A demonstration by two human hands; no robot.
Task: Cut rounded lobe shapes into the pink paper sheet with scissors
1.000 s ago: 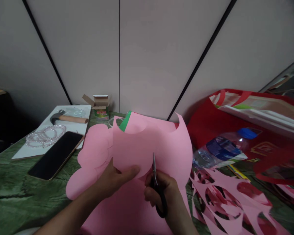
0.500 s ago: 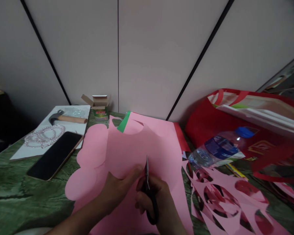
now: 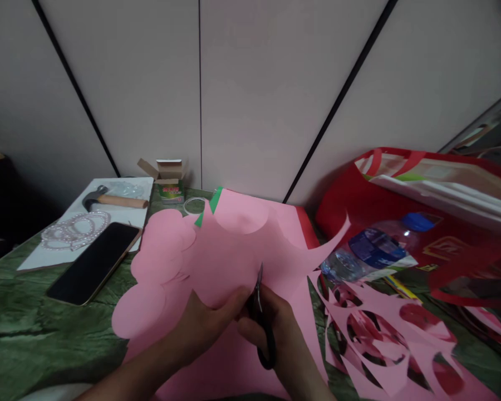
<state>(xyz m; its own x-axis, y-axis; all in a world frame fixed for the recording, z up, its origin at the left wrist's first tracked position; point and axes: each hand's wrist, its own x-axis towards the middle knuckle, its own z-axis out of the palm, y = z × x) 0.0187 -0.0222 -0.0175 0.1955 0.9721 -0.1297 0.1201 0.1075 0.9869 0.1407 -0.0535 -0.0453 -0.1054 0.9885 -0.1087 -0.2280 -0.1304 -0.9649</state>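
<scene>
A pink paper sheet [image 3: 229,256] with curved cut edges is held up over other pink sheets [image 3: 221,367]. My left hand [image 3: 211,326] pinches its near edge, the thumb on top. My right hand [image 3: 271,323] grips black-handled scissors [image 3: 259,301], whose blades point away from me over the sheet and look nearly closed. Both hands are close together, almost touching. To the left lie overlapping rounded pink paper cutouts [image 3: 140,312]. Green paper [image 3: 216,200] and red paper [image 3: 307,228] show from beneath the pink sheets.
At left are a black phone [image 3: 94,264], a hammer [image 3: 117,200], a beaded strand [image 3: 75,231] and a small open box [image 3: 171,181]. At right lie pink paper scraps [image 3: 421,362], a water bottle [image 3: 371,248] and a red bag [image 3: 338,195]. A wall panel [image 3: 242,100] stands behind.
The held pink sheet has turned and shifted, and a pointed strip now sticks out on its right. Both hands and the scissors have moved slightly right.
</scene>
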